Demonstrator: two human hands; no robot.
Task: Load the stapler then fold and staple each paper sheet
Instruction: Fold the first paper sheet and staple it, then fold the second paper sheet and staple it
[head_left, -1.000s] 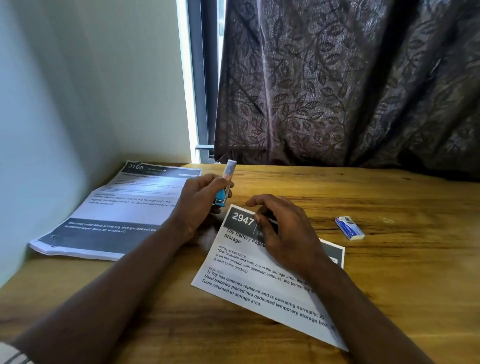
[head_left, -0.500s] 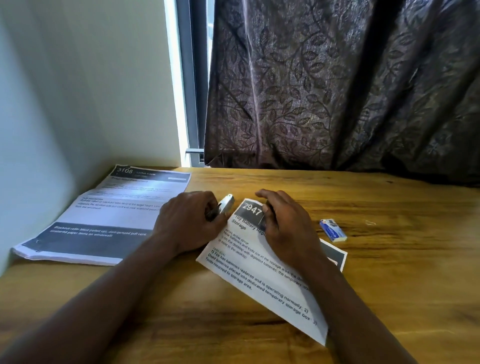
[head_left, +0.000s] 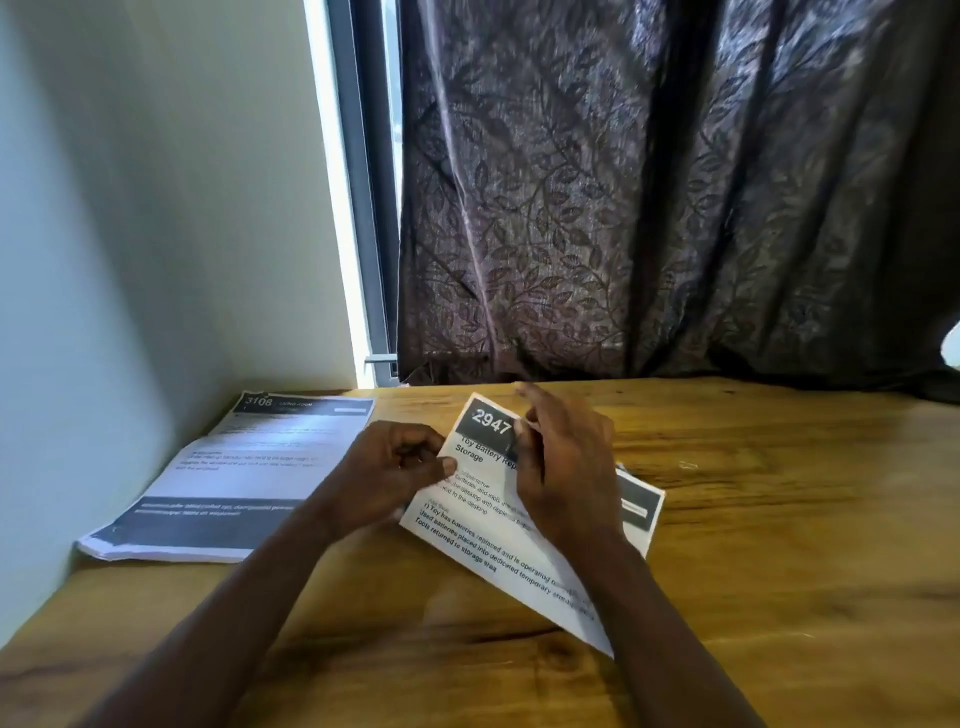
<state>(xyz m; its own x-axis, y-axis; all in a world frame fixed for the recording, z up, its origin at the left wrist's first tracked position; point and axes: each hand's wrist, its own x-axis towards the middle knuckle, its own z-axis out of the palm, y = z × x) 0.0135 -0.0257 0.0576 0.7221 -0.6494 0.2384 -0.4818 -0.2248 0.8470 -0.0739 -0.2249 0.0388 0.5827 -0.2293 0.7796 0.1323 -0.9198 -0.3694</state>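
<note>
On the wooden table (head_left: 779, 519), the folded sheet (head_left: 478, 499) headed "2947" sits slanted; left hand (head_left: 395, 467) pinches its left edge, right hand (head_left: 566, 467) grips its top.

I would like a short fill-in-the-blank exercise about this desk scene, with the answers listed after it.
1. The folded sheet under both hands shows the number ____.
2. The paper stack by the wall shows the number ____.
3. The right hand lies on the ____ sheet.
4. The table is made of ____.

Answers: 2947; 3108; folded; wood
</note>
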